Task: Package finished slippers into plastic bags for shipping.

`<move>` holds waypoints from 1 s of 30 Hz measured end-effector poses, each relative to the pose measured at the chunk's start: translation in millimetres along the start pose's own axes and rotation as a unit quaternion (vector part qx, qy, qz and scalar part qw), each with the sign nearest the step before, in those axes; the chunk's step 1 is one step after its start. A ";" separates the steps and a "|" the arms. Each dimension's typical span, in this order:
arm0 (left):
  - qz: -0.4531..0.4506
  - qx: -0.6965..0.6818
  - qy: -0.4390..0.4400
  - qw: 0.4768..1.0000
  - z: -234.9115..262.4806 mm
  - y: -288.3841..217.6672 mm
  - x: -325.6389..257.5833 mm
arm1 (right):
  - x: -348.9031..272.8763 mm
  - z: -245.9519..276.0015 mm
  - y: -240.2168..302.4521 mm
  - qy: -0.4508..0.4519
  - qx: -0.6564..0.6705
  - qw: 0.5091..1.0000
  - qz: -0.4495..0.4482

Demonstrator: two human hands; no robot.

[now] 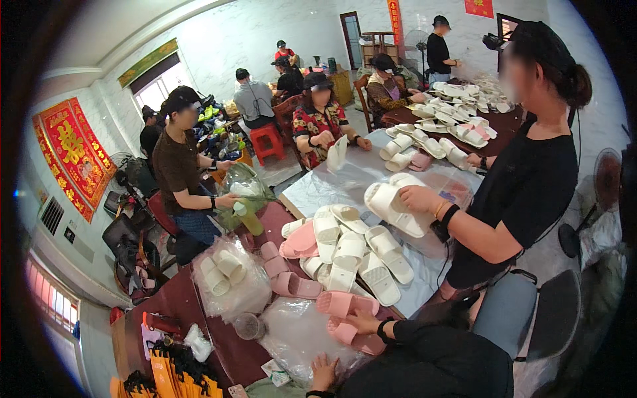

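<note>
My right hand [363, 322], with a dark band at the wrist, lies between two pink slippers. It grips the nearer pink slipper [361, 342] while the other pink slipper [345, 303] rests just beyond its fingers. Lower down, my left hand [323, 371] lies flat with fingers spread on a clear plastic bag [298, 335] on the dark red table [179, 302]. Both my sleeves are black.
A heap of white slippers [352, 255] and more pink ones [295, 285] covers the table ahead. A person in black [524, 186] on the right holds a white slipper [391, 207]. A bagged pair of white slippers [229, 275] lies left. Other people work further back. A grey chair [524, 315] stands right.
</note>
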State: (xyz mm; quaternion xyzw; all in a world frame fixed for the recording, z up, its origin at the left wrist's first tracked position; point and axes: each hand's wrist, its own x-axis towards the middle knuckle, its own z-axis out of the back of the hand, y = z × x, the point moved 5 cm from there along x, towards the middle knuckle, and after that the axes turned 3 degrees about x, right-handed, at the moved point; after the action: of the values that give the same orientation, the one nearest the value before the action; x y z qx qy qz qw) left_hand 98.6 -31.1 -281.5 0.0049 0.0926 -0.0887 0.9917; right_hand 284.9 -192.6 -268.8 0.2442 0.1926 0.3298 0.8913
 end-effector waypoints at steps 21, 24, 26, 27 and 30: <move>0.050 -0.065 0.032 0.996 -36.1 5.8 -12.6 | 40.3 11.3 27.5 -0.282 -0.020 0.959 -0.021; 0.053 -0.078 0.049 0.994 -29.1 4.3 -11.8 | 46.5 10.3 32.3 -0.229 -0.043 0.972 -0.031; 0.055 -0.076 0.056 0.994 -19.0 0.1 -9.7 | 49.6 7.0 30.2 -0.204 -0.061 0.976 -0.042; 0.057 -0.096 0.063 0.992 -12.0 -2.6 -9.7 | 49.4 5.6 30.0 -0.199 -0.054 0.978 -0.039; 0.070 -0.087 0.068 0.991 -19.5 -3.5 -13.6 | 50.1 4.6 34.4 -0.180 -0.040 0.983 0.011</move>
State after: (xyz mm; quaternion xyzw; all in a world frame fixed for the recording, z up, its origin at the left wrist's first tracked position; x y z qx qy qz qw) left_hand 81.3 -31.6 -298.2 -0.0691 0.1664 -0.0104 0.9836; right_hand 305.6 -137.0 -254.9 0.2661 0.0132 0.2973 0.9169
